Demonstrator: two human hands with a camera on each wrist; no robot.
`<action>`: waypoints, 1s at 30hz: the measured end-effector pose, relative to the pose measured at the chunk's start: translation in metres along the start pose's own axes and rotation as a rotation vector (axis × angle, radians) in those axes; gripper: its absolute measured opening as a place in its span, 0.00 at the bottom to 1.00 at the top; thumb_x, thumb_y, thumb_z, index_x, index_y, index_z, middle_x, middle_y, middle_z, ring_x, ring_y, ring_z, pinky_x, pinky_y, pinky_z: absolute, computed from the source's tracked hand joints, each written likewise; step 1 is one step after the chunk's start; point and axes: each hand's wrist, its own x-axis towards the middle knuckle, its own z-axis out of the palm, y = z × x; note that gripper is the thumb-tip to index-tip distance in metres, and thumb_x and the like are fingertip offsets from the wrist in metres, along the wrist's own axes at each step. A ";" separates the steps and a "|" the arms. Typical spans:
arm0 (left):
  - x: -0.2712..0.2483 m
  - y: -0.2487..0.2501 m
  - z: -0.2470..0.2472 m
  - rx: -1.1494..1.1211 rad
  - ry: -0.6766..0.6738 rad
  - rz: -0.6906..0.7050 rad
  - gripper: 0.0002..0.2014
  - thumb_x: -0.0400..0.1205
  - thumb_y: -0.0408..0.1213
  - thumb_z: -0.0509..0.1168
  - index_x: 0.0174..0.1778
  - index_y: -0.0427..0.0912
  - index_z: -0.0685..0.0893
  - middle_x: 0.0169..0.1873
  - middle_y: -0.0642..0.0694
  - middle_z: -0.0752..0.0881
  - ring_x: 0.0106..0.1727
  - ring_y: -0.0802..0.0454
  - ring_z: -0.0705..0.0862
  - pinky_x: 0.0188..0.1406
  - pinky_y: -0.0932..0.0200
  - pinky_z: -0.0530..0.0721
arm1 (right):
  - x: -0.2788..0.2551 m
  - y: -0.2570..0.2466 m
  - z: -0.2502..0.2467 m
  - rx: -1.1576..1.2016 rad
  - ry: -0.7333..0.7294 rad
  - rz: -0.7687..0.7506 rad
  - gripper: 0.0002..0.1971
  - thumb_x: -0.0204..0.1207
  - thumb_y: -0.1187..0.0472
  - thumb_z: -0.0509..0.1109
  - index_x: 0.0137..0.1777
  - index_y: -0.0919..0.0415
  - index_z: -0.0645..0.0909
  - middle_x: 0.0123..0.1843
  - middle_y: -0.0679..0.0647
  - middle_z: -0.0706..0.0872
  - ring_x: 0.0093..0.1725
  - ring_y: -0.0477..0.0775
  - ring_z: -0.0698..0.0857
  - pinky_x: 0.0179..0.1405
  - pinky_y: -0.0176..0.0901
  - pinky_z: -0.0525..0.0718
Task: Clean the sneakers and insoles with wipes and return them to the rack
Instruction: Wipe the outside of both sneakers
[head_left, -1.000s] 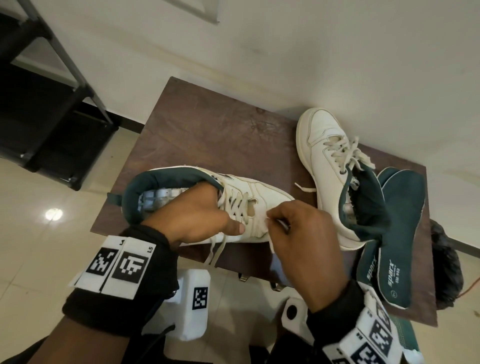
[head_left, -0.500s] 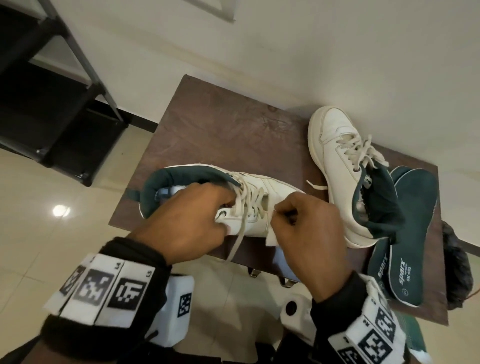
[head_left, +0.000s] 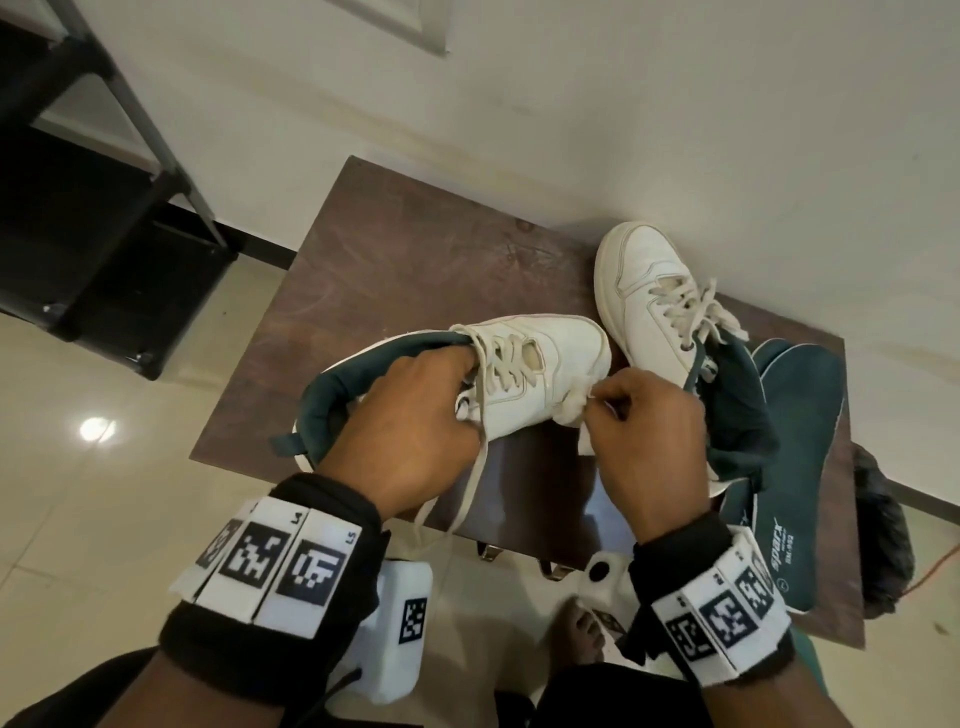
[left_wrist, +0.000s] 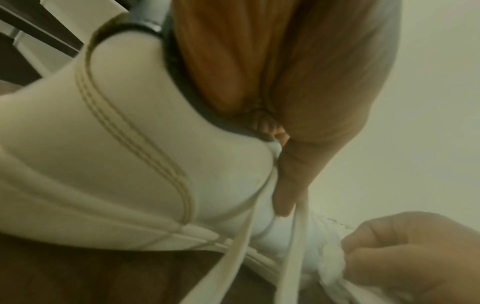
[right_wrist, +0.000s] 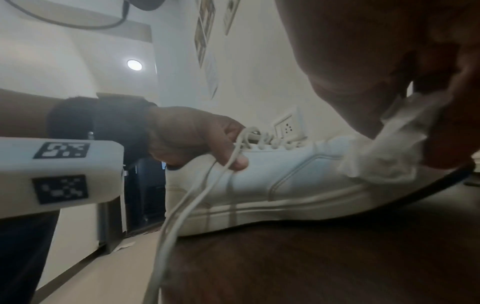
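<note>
near shoe: white sneaker (head_left: 540, 379) w/ dark green lining, lying sideways across the front part of the table, toe pointing to the person's right. In the right wrist view its sole sits on the wood, toe end a bit raised.
left hand: left hand (head_left: 410, 431) has fingers tucked down inside the collar of that shoe, thumb on the outside, so it's gripping the shoe at the opening. Left wrist cam shows the thumb pressed vs the white side panel.
laces: laces (head_left: 467, 478) loose, hanging off the front edge of the table past the left hand.
right hand: right hand (head_left: 649, 436) fingers curled, pinching a crumpled white wipe (head_left: 574, 410) against the shoe's side near the toe. Wipe touches the shoe, rest of it bunched under the fingers.
2nd shoe: other sneaker (head_left: 654, 306), same white/green, further back on the right, toe toward the wall, laces untied. Just beside the near shoe's toe, can't tell if they touch.
insoles: two green insoles (head_left: 800, 447) at the right edge of the table, overlapping, next to the 2nd shoe's heel. Printed text on one, too small to read properly.
table: dark brown wood table (head_left: 405, 270), against a pale wall.
rack: black shelf rack (head_left: 78, 218) on the floor to the left, well apart from the table.
other stuff: some dark bundle (head_left: 883, 540) on the floor past the right edge, idk what it is.
</note>
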 end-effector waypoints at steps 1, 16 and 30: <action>0.000 0.001 0.000 -0.001 -0.001 0.003 0.21 0.79 0.42 0.69 0.69 0.52 0.79 0.63 0.56 0.85 0.63 0.57 0.83 0.66 0.51 0.81 | -0.002 -0.001 0.001 0.026 0.007 -0.011 0.05 0.73 0.67 0.70 0.40 0.57 0.86 0.38 0.49 0.87 0.38 0.45 0.84 0.42 0.45 0.86; 0.001 -0.005 0.004 0.018 -0.099 -0.004 0.24 0.78 0.50 0.65 0.71 0.59 0.74 0.66 0.60 0.82 0.65 0.57 0.81 0.67 0.49 0.80 | -0.013 -0.024 0.018 0.165 0.081 -0.146 0.04 0.72 0.67 0.73 0.38 0.58 0.85 0.37 0.48 0.86 0.37 0.43 0.83 0.38 0.42 0.85; 0.002 0.007 0.000 0.032 0.031 -0.057 0.21 0.81 0.42 0.65 0.71 0.55 0.74 0.64 0.55 0.83 0.65 0.54 0.81 0.67 0.49 0.80 | -0.008 -0.031 0.002 0.506 0.077 -0.040 0.12 0.75 0.60 0.68 0.58 0.51 0.80 0.47 0.41 0.85 0.49 0.42 0.85 0.49 0.44 0.85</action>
